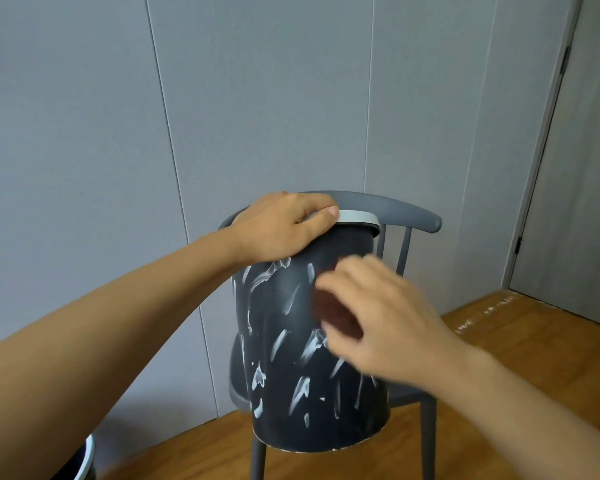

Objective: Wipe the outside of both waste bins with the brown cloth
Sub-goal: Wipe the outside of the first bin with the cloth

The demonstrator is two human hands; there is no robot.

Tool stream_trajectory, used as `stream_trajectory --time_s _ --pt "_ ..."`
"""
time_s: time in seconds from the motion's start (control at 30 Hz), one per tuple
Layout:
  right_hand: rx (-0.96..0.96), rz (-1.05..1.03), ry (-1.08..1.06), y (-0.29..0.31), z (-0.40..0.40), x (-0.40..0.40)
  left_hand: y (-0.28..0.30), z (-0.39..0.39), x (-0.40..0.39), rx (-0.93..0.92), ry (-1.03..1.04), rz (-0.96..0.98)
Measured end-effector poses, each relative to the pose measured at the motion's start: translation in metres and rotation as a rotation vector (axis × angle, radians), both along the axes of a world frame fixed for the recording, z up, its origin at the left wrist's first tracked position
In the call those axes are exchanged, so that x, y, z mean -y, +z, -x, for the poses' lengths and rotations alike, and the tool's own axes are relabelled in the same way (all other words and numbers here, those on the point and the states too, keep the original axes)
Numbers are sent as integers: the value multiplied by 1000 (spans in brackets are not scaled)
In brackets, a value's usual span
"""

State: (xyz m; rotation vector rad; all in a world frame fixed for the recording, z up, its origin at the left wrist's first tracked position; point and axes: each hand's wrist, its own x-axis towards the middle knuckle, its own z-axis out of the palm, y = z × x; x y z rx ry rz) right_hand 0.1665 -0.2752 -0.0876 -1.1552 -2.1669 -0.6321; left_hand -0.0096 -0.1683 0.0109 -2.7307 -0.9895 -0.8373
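Left hand [284,228] curled over white rim of dark waste bin [312,375] tilted on grey chair [409,216], steadying it; right hand [378,323], blurred, pressing brown cloth [333,310] against streaked side.

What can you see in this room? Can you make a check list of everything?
Surface: grey chair on a wooden floor.
Job's things: dark bin on the chair, white smears on its side; brown cloth against it; second bin partly seen, bottom left.
Clutter: nothing seen.
Hands: left hand grips the bin's rim; right hand, blurred, holds the cloth.
Cables: nothing seen.
Surroundings: grey wall, door.
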Motion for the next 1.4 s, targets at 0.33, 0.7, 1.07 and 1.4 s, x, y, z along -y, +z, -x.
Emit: stream_trajectory --time_s 0.33,0.7,1.07,1.4 --pt "-103 -64 -18 29 3 -19 4 -3 6 -13 -14 94" --pt "-137 -70 37 27 -5 -22 4 -1 6 -10 7 103" --pt "-121 -1 73 22 -11 -19 3 -2 2 -11 23 79" --pt "57 51 143 -40 -7 17 -3 1 -7 1 92 -36"
